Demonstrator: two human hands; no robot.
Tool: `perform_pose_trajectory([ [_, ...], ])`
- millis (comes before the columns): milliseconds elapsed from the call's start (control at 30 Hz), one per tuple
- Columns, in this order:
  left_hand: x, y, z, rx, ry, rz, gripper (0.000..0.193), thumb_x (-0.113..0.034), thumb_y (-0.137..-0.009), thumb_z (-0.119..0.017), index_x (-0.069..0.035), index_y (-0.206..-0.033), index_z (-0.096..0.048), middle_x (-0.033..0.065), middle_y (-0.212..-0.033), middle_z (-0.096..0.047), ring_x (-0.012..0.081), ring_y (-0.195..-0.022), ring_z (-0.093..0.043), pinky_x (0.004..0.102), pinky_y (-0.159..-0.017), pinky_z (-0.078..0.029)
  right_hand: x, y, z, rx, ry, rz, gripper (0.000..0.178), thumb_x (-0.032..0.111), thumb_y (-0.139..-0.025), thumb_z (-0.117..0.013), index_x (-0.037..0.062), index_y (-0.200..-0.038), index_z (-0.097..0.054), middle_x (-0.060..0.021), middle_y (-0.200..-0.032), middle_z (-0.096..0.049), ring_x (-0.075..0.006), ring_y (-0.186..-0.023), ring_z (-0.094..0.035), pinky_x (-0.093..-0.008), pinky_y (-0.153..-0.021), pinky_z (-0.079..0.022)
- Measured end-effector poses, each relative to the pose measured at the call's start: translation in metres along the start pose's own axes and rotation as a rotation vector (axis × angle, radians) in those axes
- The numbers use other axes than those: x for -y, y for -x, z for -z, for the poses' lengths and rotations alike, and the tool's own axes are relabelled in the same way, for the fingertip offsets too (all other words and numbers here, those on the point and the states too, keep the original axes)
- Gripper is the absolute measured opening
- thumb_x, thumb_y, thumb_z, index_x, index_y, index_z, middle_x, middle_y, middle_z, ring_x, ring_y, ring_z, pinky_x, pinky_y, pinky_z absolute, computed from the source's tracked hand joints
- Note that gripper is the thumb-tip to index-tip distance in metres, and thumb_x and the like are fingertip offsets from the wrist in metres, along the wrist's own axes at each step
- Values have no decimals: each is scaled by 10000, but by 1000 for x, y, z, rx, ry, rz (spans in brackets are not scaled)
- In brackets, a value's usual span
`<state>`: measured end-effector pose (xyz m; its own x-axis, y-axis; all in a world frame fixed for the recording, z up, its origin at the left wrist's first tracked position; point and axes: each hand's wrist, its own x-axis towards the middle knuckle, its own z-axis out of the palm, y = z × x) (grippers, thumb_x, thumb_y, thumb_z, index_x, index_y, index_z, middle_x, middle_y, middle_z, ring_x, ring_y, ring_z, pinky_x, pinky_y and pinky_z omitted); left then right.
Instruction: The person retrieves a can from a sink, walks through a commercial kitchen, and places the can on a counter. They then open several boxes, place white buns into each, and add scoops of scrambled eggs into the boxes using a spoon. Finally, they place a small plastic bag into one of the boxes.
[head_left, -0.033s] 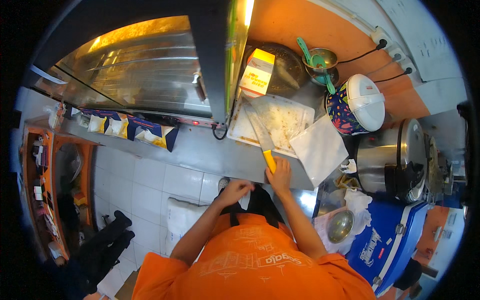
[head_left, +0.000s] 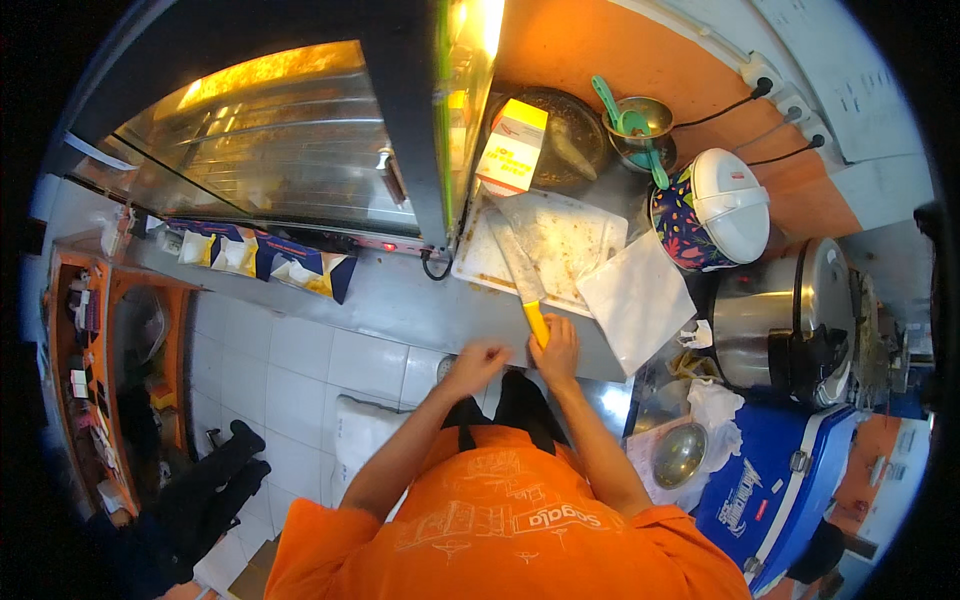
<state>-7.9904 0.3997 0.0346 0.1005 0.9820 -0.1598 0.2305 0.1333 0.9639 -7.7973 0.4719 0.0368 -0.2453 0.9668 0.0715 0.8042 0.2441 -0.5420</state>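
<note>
A knife with a long metal blade and a yellow handle (head_left: 535, 318) rests with its blade across a stained white cutting board (head_left: 602, 215). My right hand (head_left: 557, 353) is closed at the end of its handle, by the counter's front edge. My left hand (head_left: 474, 368) hangs in front of the counter, apart from the knife. Motion smears its fingers, and nothing shows in them. White sheets of paper (head_left: 640, 300) overlap the board's right side. A white and yellow carton (head_left: 512, 155) stands behind the board.
A glass display cabinet (head_left: 270, 150) fills the left. Right of the board are metal bowls (head_left: 652, 112) with green utensils, a patterned container (head_left: 683, 218), a steel cooker (head_left: 760, 310) and a blue cooler (head_left: 765, 480). Another person's dark-clothed legs (head_left: 215, 475) show at lower left.
My left hand has moved up slightly and is more blurred. The knife's handle has shifted a little downward. My right hand stays at the handle.
</note>
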Motion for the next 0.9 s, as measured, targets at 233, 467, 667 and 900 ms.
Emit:
perform_pose_trajectory([
  [233, -61, -231, 1, -485, -955, 29, 352, -369, -880, -704, -21, -866, -656, 189, -793, -674, 369, -747, -673, 451, -646, -521, -17, 17, 9, -114, -65, 120, 405, 171, -686, -739, 69, -1047, -587, -88, -1013, -589, -295, -952, -572, -425, -819, -367],
  [467, -68, -231, 11, -714, -203, -149, 230, -186, -959, -626, -24, -799, -590, 129, -828, -661, 251, -735, -644, 387, -665, -489, -65, 15, 32, 1, -143, 156, 447, 164, -696, -764, 67, -1092, -581, -104, -1052, -555, -303, -1034, -548, -448, -878, -374],
  [667, -153, -116, 28, -778, 353, -270, 184, -121, -1020, -560, -46, -853, -539, 22, -851, -602, 92, -774, -545, 257, -718, -456, -72, -11, 53, 44, -108, 46, 438, 165, -706, -753, 68, -1099, -585, -122, -1090, -544, -328, -1059, -530, -471, -897, -375],
  [900, -195, -32, 15, -765, 96, -393, 182, 89, -884, -636, -27, -837, -504, 112, -975, -609, 149, -897, -591, 281, -808, -482, 32, -40, 197, 4, -635, 392, 572, 111, -725, -814, 60, -1217, -525, -133, -1093, -531, -297, -1040, -551, -433, -919, -444],
])
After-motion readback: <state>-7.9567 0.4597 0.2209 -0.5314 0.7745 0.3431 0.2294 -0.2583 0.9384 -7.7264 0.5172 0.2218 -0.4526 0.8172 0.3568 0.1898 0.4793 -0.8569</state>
